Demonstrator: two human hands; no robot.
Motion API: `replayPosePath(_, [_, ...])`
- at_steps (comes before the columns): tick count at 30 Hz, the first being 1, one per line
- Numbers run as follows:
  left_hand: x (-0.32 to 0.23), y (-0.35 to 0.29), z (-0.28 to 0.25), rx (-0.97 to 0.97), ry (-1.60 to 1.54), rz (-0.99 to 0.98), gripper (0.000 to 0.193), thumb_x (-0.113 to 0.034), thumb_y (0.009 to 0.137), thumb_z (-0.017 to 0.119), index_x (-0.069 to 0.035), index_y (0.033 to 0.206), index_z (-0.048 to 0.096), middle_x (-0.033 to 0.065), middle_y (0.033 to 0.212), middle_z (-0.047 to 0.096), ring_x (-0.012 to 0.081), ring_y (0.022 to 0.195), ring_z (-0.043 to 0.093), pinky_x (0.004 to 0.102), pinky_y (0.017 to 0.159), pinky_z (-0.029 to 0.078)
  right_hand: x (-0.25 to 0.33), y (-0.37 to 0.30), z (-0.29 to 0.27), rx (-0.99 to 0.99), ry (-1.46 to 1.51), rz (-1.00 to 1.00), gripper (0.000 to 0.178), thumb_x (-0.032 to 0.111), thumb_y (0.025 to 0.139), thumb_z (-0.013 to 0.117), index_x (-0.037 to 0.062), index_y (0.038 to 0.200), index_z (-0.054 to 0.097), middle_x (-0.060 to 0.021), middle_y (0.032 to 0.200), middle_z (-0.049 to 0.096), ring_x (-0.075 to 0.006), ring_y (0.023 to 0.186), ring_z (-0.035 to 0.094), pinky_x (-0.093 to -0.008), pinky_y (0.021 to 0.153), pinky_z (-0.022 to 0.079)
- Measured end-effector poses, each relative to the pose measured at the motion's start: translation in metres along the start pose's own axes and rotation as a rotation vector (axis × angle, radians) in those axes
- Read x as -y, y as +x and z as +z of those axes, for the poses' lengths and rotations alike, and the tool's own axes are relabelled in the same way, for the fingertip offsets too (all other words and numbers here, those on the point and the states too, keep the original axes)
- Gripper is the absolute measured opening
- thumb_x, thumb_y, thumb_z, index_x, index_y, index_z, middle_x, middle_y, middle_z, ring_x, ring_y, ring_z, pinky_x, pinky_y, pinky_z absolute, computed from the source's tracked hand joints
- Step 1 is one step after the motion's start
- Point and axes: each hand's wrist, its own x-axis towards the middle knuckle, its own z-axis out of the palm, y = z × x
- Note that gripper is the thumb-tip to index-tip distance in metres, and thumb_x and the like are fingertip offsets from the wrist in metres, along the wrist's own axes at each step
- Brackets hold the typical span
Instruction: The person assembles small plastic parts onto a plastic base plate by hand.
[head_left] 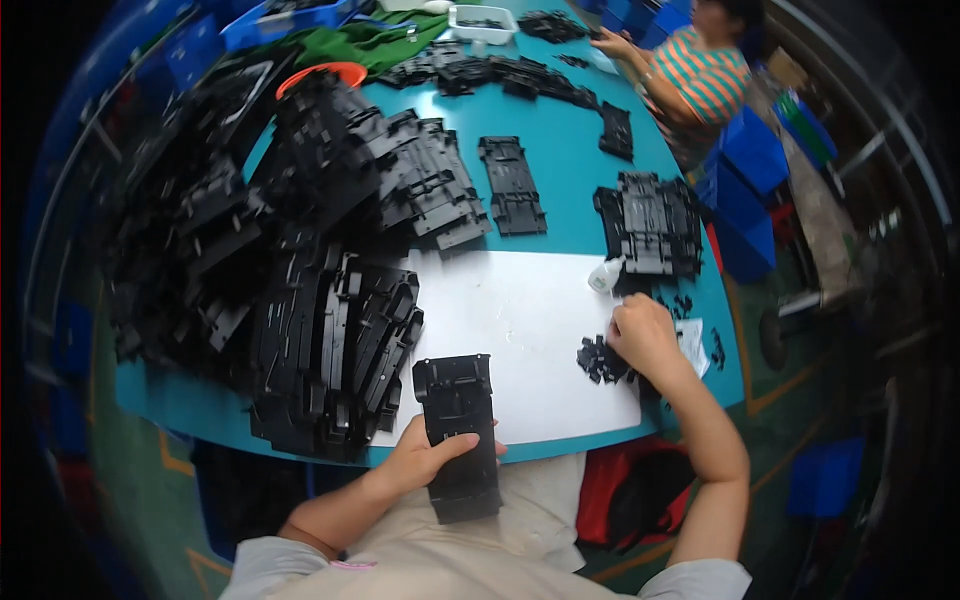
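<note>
My left hand (428, 455) grips a long black plastic part (462, 440) by its edge, thumb across its face, over my lap at the table's front edge. The part is tilted, with moulded ridges near its far end. My right hand (642, 335) is closed, its fingers curled together beside a heap of small black pieces (600, 360); whatever the fingers hold is hidden. Just beyond that hand a small white bottle (605, 275) leans on the white sheet (510, 330).
Large stacks of similar black parts (335, 345) crowd the left of the teal table (570, 190). Another stack (655, 225) stands at right. A single black part (512, 185) lies beyond the sheet. Across the table another person (695, 80) works in a striped shirt. Blue bins (745, 150) stand right.
</note>
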Motion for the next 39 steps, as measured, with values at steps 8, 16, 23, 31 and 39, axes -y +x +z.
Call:
replayPosePath(8, [-0.004,0.0,0.014,-0.013,-0.157,0.123,0.033,-0.007,0.093,0.052,0.005,0.124,0.047,0.0173,0.106,0.065,0.0194,0.096,0.064,0.0314,0.084,0.052,0.059,0.03,-0.032,-0.081,0.878,0.074,0.007,0.004,0.079,0.065,-0.0009,0.084,0.068,-0.0094,0.072,0.066,-0.0144,0.06,0.06,-0.0249,0.059,0.047])
replayPosePath(16, [0.011,0.0,0.008,0.038,-0.044,0.149,0.033,-0.005,0.092,0.052,0.004,0.124,0.048,0.0145,0.107,0.065,0.0189,0.102,0.063,0.0315,0.087,0.05,0.065,0.061,0.012,-0.025,1.097,0.247,0.009,0.004,0.08,0.065,-0.0005,0.087,0.068,-0.0047,0.081,0.066,-0.009,0.071,0.059,-0.022,0.066,0.045])
replayPosePath(23, [0.007,0.004,0.007,0.102,-0.071,0.094,0.036,-0.006,0.093,0.052,0.004,0.127,0.045,0.0129,0.114,0.059,0.0195,0.103,0.063,0.0316,0.087,0.051,0.07,0.057,0.018,-0.069,0.91,0.076,0.014,0.0,0.078,0.066,0.0011,0.091,0.069,-0.0084,0.079,0.065,-0.0138,0.066,0.059,-0.0243,0.061,0.045])
replayPosePath(31, [0.009,0.005,0.006,0.095,-0.051,0.132,0.036,-0.005,0.093,0.052,0.004,0.126,0.045,0.0128,0.111,0.061,0.0191,0.102,0.063,0.0314,0.086,0.051,0.083,0.06,0.015,-0.103,0.745,0.0,0.01,-0.002,0.078,0.066,-0.0003,0.087,0.069,-0.0061,0.077,0.064,-0.0111,0.064,0.056,-0.0221,0.059,0.044])
replayPosePath(39, [0.008,0.005,0.008,0.102,-0.019,0.153,0.037,-0.005,0.092,0.051,0.005,0.127,0.044,0.0129,0.113,0.06,0.0193,0.102,0.063,0.0321,0.087,0.05,0.086,0.063,0.021,-0.163,0.688,-0.114,0.009,-0.003,0.077,0.067,0.0006,0.086,0.067,-0.0066,0.077,0.06,-0.0139,0.062,0.053,-0.0239,0.055,0.042])
